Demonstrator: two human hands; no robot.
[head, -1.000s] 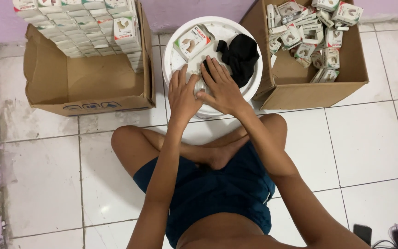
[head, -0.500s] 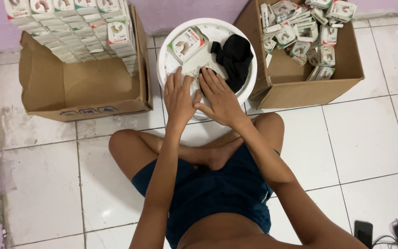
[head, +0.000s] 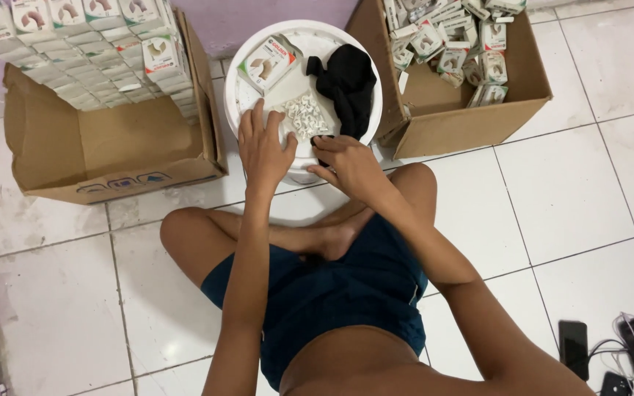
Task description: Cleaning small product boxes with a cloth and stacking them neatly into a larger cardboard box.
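The person is sitting cross-legged on the tiled floor [head: 566,198], working at a round white lid [head: 258,55]. The left hand [head: 264,147] is lying flat, fingers spread and released, beside a heap of small white clips [head: 306,117] at the lid's centre. The right hand [head: 352,165] is resting at the near rim, fingers loosely curled; whether it is holding anything cannot be told. The clips appear light, stiff and easily scattered, best pinched singly. A black cloth [head: 348,84] is lying alongside.

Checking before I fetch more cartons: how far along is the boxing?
Done: neat rows of small boxes fill the left cardboard carton. In hand: left hand and right hand at small white pieces on the round white lid. Left: jumbled boxes in the right carton.
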